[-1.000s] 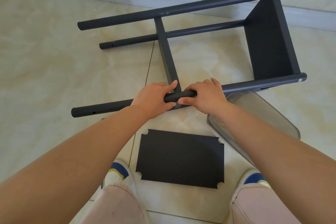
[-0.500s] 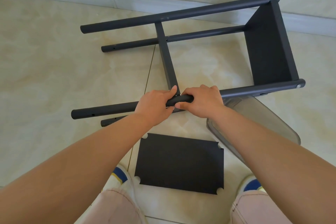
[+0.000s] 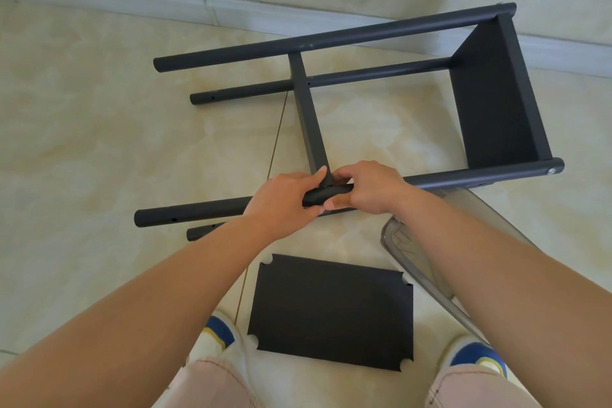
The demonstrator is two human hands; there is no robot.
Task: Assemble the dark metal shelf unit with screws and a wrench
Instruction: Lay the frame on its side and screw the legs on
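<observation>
- Head view: I see the dark metal shelf unit (image 3: 364,103) lying on its side on the pale tiled floor (image 3: 99,142), near the baseboard (image 3: 132,0) of the wall.
- Its four round posts run roughly left to right; a fitted shelf panel (image 3: 496,99) stands on edge at their right ends, and a flat crossbar (image 3: 309,116) joins the far post to the near one.
- My left hand (image 3: 284,202) is curled round the near post (image 3: 185,214), just left of where the crossbar meets it, thumb under and fingers over.
- My right hand (image 3: 367,189) is clamped on the same post just beside the left; the two hands almost touch, with a short stretch of dark tube showing between them.
- A silver screw head (image 3: 551,171) shows at the right end of the near post.
- The end of the lowest post (image 3: 198,232) pokes out below my left forearm.
- A loose shelf panel (image 3: 331,311) with notched corners lies flat on the floor between my shoes (image 3: 218,334), apart from the frame.
- A clear grey plastic container (image 3: 417,262) lies under my right forearm, just right of the loose panel; I cannot tell what it holds.
- I cannot make out a wrench anywhere.
</observation>
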